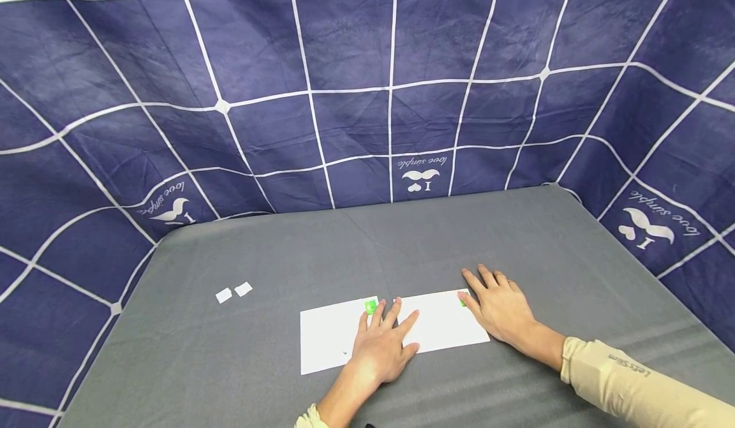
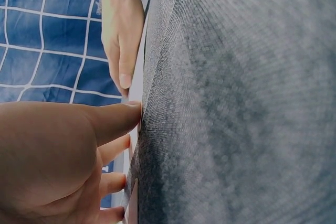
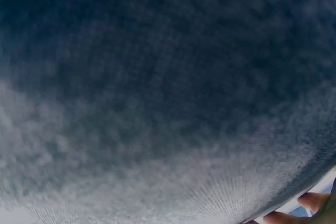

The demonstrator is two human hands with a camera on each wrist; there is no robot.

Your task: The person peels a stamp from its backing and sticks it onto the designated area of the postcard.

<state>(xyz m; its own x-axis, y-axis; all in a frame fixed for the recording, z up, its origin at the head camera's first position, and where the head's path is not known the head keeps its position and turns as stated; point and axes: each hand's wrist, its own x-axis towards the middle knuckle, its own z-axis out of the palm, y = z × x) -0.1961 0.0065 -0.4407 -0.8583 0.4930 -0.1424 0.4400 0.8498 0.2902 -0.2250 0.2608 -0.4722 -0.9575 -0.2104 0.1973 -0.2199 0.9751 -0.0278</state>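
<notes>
Two white paper rectangles, like envelopes, lie side by side on the grey cloth. The left sheet [image 1: 324, 335] has a green sticker [image 1: 371, 306] in its upper right corner and a small dark mark lower down. My left hand [image 1: 379, 351] rests with spread fingers across the inner edges of both sheets, fingertips near that sticker. On the right sheet [image 1: 439, 323], my right hand [image 1: 502, 310] lies over the right edge, its thumb touching a second green sticker [image 1: 462, 300], mostly covered. In the left wrist view, the left thumb [image 2: 118, 118] touches a white edge.
Two small white paper pieces [image 1: 233, 292] lie on the cloth to the left. The grey-covered table [image 1: 189, 351] extends around the sheets. A blue curtain [image 1: 356, 122] with white grid lines encloses its back and sides. The right wrist view shows mostly blurred grey cloth [image 3: 157, 103].
</notes>
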